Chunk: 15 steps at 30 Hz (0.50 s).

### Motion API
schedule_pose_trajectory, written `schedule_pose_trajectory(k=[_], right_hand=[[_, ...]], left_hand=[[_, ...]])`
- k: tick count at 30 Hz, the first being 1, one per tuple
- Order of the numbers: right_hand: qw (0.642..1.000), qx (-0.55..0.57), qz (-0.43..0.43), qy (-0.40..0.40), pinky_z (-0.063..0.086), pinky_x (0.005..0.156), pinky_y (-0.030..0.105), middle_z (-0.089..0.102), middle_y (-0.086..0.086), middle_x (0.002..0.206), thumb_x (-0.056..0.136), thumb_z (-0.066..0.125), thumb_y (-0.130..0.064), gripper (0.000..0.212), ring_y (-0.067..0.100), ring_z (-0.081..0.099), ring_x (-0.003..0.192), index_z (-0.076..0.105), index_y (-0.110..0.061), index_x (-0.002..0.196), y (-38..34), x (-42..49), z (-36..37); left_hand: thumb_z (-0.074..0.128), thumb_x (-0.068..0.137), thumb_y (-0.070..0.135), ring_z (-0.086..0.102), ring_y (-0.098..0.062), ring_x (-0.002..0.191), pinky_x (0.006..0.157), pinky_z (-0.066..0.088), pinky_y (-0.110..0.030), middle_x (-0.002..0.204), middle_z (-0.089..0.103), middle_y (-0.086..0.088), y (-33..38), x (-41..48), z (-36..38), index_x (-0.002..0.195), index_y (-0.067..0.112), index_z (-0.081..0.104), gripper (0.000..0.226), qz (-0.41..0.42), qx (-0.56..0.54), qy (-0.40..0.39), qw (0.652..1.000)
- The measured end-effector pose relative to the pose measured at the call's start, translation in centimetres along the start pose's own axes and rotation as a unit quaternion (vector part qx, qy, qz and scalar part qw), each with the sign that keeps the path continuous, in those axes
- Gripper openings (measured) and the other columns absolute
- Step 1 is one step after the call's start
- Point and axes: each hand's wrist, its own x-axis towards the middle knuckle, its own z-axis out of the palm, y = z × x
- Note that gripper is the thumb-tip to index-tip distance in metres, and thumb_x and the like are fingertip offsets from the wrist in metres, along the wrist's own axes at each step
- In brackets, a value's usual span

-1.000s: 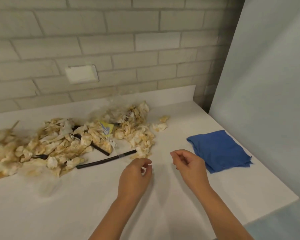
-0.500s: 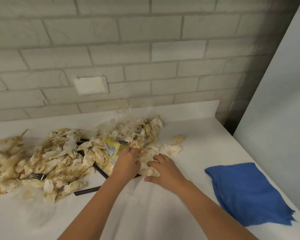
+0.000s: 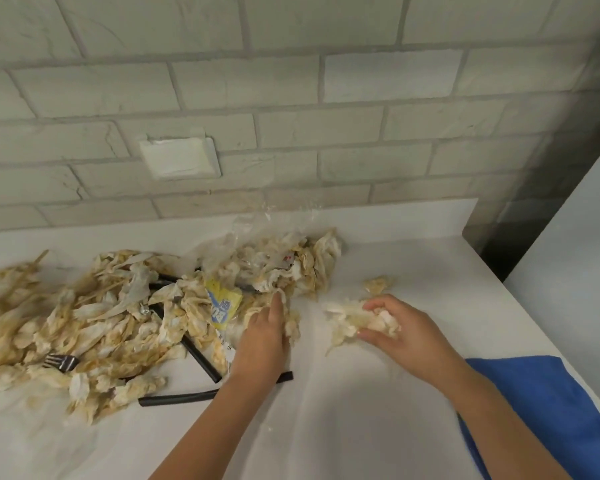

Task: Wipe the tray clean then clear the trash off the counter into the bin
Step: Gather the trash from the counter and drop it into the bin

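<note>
Nearest, at the right edge of the white table [image 3: 326,431], lies a blue cloth [image 3: 551,424], partly under the right forearm. A black stick [image 3: 177,399] lies flat on the table, and its far end passes beneath the left wrist. A 2nd black stick [image 3: 201,356] slants out of the litter just beyond it.

The left hand [image 3: 265,337] lies palm down at the near right edge of the trash pile [image 3: 94,320], its fingers sunk among stained napkins. I cannot tell whether they close on any. The right hand [image 3: 400,327] is apart from the pile. Its thumb and curled fingers grasp a wad of napkins [image 3: 352,318], pale and crumpled, which touches the table.

The trash pile spreads from the left edge of the view to the middle of the table. In it are brown-stained napkins, a black fork [image 3: 60,362] near the front, and a yellow packet [image 3: 224,303] just left of the left hand. A small scrap [image 3: 378,284] lies alone beyond the right hand. Clear plastic [image 3: 257,233] rises at the back of the pile.

Behind the table stands a pale brick wall [image 3: 326,133] bearing 1 blank cover plate [image 3: 179,157].
</note>
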Motion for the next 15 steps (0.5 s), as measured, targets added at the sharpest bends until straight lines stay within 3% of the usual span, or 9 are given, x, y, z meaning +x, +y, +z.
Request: schedule_pose_trajectory(k=[2, 4, 6, 8, 11, 13, 15], right_hand=[[1.0, 0.004, 0.019, 0.014, 0.044, 0.09, 0.022, 0.06, -0.015, 0.116, 0.074, 0.074, -0.043, 0.051, 0.01, 0.057, 0.107, 0.053, -0.036, 0.12, 0.2, 1.4, -1.4], [0.999, -0.013, 0.049, 0.007, 0.041, 0.098, 0.027, 0.054, -0.005, 0.13, 0.074, 0.074, -0.046, 0.074, 0.016, 0.051, 0.12, 0.041, -0.029, 0.138, 0.5, 3.2, -2.1], [0.995, -0.041, 0.086, -0.012, 0.039, 0.1, 0.029, 0.047, 0.003, 0.139, 0.075, 0.072, -0.051, 0.084, 0.02, 0.046, 0.126, 0.033, -0.027, 0.145, 1.1, 5.3, -2.1], [0.987, -0.118, 0.106, -0.037, 0.038, 0.099, 0.031, 0.042, 0.009, 0.139, 0.073, 0.067, -0.06, 0.086, 0.024, 0.044, 0.125, 0.033, -0.027, 0.145, 1.6, 7.2, -1.3], [0.959, -0.266, 0.082, -0.05, 0.024, 0.11, 0.04, 0.028, 0.011, 0.144, 0.071, 0.057, -0.074, 0.085, 0.03, 0.025, 0.135, 0.037, -0.031, 0.142, 2.8, 8.6, 0.8], [0.959, -0.273, 0.051, -0.058, 0.008, 0.115, 0.044, 0.016, 0.007, 0.155, 0.072, 0.05, -0.077, 0.083, 0.029, 0.007, 0.144, 0.034, -0.036, 0.143, 3.5, 8.8, 1.9], [0.972, -0.233, -0.005, -0.037, 0.016, 0.113, 0.035, 0.037, 0.002, 0.147, 0.071, 0.045, -0.077, 0.08, 0.026, 0.026, 0.139, 0.044, -0.034, 0.138, 3.9, 8.4, 2.6]], left_hand=[[0.06, 0.082, 0.022, 0.051, -0.026, 0.1, 0.08, 0.045, -0.031, 0.108, 0.052, -0.009, 0.1, 0.1, -0.2, 0.131, 0.014, 0.05, 0.051, 0.018, 0.055, 0.025, 0.998], [0.075, 0.065, 0.036, 0.055, -0.031, 0.084, 0.069, 0.049, -0.038, 0.09, 0.054, -0.012, 0.2, 0.3, 0.1, 0.093, 0.018, 0.069, 0.033, 0.019, 0.098, 0.061, 0.993], [0.074, 0.065, 0.054, 0.056, -0.037, 0.092, 0.073, 0.05, -0.044, 0.102, 0.057, -0.018, 0.6, 0.4, 0.4, 0.087, 0.02, 0.068, 0.041, 0.011, 0.099, 0.062, 0.993], [0.064, 0.074, 0.061, 0.053, -0.038, 0.104, 0.08, 0.049, -0.045, 0.117, 0.051, -0.02, 1.1, 0.4, 0.8, 0.103, 0.021, 0.064, 0.049, -0.009, 0.091, 0.051, 0.995], [0.077, 0.067, 0.05, 0.06, -0.032, 0.076, 0.06, 0.05, -0.042, 0.087, 0.059, -0.013, 1.8, 0.0, 1.5, 0.094, 0.017, 0.065, 0.044, -0.014, 0.088, 0.054, 0.995], [0.086, 0.056, 0.035, 0.059, -0.027, 0.063, 0.052, 0.049, -0.039, 0.075, 0.059, -0.009, 2.0, -0.2, 1.8, 0.089, 0.017, 0.065, 0.043, 0.005, 0.091, 0.072, 0.993], [0.089, 0.044, 0.016, 0.056, -0.025, 0.057, 0.048, 0.048, -0.037, 0.07, 0.057, -0.009, 2.0, -0.1, 1.8, 0.086, 0.014, 0.065, 0.048, 0.036, 0.089, 0.1, 0.99]])
